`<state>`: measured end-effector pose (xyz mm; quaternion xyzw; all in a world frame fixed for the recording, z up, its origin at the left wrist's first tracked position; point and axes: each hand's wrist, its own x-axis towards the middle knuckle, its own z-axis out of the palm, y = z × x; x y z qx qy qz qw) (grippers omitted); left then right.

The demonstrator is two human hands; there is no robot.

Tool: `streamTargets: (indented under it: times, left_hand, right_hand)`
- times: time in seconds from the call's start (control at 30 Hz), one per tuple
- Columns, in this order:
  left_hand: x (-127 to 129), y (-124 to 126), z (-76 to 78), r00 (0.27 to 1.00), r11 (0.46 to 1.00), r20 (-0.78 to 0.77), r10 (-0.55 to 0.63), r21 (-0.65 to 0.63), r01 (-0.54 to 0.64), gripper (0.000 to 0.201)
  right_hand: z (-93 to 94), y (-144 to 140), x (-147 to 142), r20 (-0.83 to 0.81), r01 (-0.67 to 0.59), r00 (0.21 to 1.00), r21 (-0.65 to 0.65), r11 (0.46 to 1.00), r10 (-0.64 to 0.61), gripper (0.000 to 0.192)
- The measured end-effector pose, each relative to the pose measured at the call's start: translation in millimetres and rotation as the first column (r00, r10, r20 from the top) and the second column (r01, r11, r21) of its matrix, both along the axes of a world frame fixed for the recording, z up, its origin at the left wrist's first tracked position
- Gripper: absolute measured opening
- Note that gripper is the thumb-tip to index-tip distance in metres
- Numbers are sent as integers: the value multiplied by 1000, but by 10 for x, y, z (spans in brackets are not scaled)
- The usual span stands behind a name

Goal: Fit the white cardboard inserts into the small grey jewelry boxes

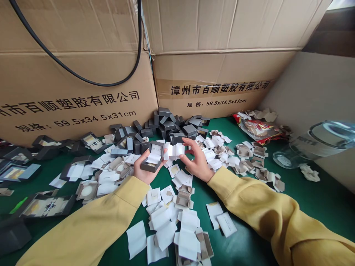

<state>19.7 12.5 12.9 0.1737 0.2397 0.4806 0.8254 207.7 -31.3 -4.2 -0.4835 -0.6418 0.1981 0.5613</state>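
Note:
My left hand [144,168] holds a small open dark grey box [153,157] with a white lining, lid tilted back. My right hand [197,159] pinches a folded white paper insert [174,150] just to the right of the box, almost touching it. Both arms wear yellow sleeves and rest over a green table [310,199]. Behind the hands lies a heap of several closed grey boxes [169,125]. White paper slips [166,221] are scattered under and in front of my arms.
Two large cardboard cartons [216,66] stand at the table's back, with a black cable [83,75] hanging across the left one. Open dark boxes [44,205] lie at left. Cardboard inserts [249,162], a red snack bag [257,129] and a clear bottle [316,144] lie at right.

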Motion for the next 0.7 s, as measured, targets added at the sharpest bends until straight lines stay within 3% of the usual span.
streamTargets:
  times: [0.07,0.17,0.4,0.7]
  left_hand:
    - [-7,1,-15,1000,1000,-9,-6,15,6,32]
    - [-20,4,-39,1000,999,-19,-20,33,21,33]
    - [-26,5,-43,998,999,-48,-31,42,33,35]
    - [43,-45,-11,968,988,-243,-60,127,93,29]
  right_hand:
    - [-4,-10,17,245,-14,969,135,991,-20,41]
    - [-30,6,32,413,-16,908,200,980,-70,37]
    - [-63,43,34,424,15,901,179,984,-91,41]
    - [-36,13,25,487,-39,873,152,988,-40,40]
